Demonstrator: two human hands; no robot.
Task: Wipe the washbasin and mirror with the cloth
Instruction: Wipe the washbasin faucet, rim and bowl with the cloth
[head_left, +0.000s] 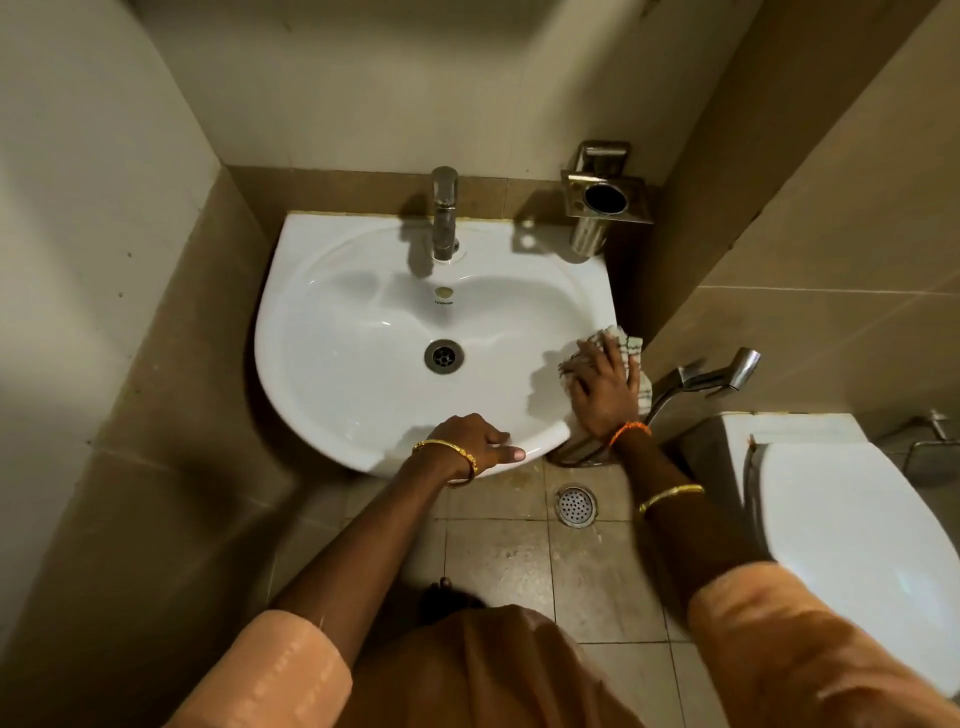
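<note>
A white washbasin (358, 332) is fixed to the tiled back wall, with a steel tap (444, 213) at its rear and a drain (444, 356) in the bowl. My right hand (602, 387) presses a pale checked cloth (626, 340) flat on the basin's right rim, fingers spread over it. My left hand (475, 441) rests on the front rim, thumb along the edge, holding nothing loose. The mirror is not in view.
A steel tumbler holder (605, 200) hangs on the wall right of the tap. A hand sprayer (722, 374) sticks out beside the basin. A white toilet (841, 540) stands at the right. The floor drain (575, 505) lies below the basin.
</note>
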